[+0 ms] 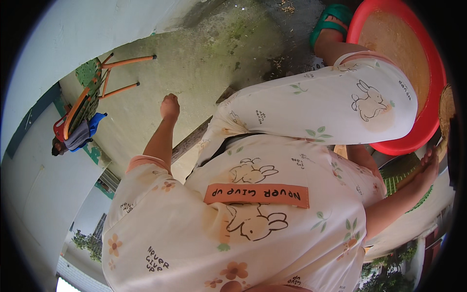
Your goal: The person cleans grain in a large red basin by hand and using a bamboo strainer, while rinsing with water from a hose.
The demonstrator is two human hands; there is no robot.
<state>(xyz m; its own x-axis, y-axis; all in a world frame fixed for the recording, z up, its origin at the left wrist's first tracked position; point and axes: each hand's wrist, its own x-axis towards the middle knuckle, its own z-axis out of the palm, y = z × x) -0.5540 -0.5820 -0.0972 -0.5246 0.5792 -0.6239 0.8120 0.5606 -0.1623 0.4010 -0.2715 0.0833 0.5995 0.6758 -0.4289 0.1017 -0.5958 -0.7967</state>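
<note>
At the left, my left hand (pixel 170 106) hangs over the concrete floor with its fingers curled in. Nothing shows in it, though its palm side is hidden. Far to the right, my right hand (pixel 429 161) has its fingers beside the edge of a tan, round-edged thing (pixel 446 113). Whether they grip it cannot be told. Beyond my bent leg stands a large red basin (pixel 436 91) with brown contents (pixel 397 33); I cannot tell if these are liquid. My trouser leg (pixel 321 106) covers part of its near rim.
A weathered wooden beam or bench edge (pixel 191 140) runs beside my hip. An orange-framed chair (pixel 78 109) with green webbing stands left, a blue and grey bag (pixel 82 133) against it. My foot wears a green sandal (pixel 337 16). A green striped thing (pixel 396 175) lies behind my right forearm.
</note>
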